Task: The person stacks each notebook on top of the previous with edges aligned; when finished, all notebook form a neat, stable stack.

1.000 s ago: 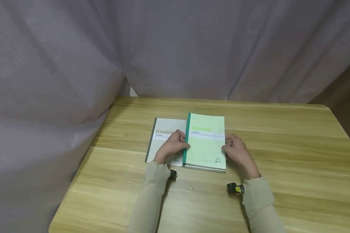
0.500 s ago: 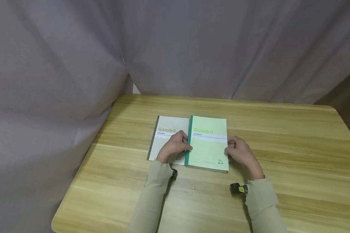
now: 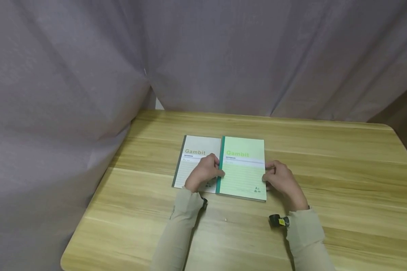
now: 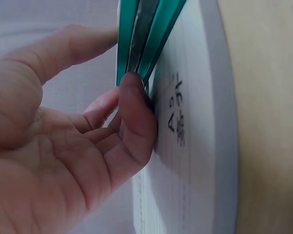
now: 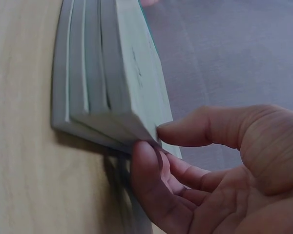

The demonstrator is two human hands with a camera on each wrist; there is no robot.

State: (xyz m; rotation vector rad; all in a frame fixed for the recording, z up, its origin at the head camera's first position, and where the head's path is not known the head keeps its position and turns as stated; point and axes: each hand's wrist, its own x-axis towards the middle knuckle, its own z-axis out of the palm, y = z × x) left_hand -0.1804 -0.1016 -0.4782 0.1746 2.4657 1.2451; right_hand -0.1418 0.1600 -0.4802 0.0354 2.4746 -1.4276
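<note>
A green-covered notebook (image 3: 242, 169) with a dark green spine lies on top of a stack of several notebooks. My left hand (image 3: 207, 171) grips its spine side, thumb on the cover edge. In the left wrist view, the curled fingers (image 4: 136, 117) meet the green and grey spines (image 4: 144, 34). At the opposite edge my right hand (image 3: 281, 178) pinches the green notebook, its thumb on the cover and fingers at the page edges (image 5: 119, 126). Just left of the stack, partly behind my left hand, lies a white notebook (image 3: 200, 145) with a grey spine.
Everything lies on a wood-grain table (image 3: 335, 169). Grey curtains (image 3: 207, 56) hang along its back and left side. A dark wrist camera (image 3: 277, 221) sits at my right wrist, and a tiny pale speck (image 3: 225, 219) lies in front of the notebooks.
The green notebook has come down and now lines up with those beneath it; earlier its front edge stood slightly off the stack. Both hands keep their hold, and the head view has shifted slightly.
</note>
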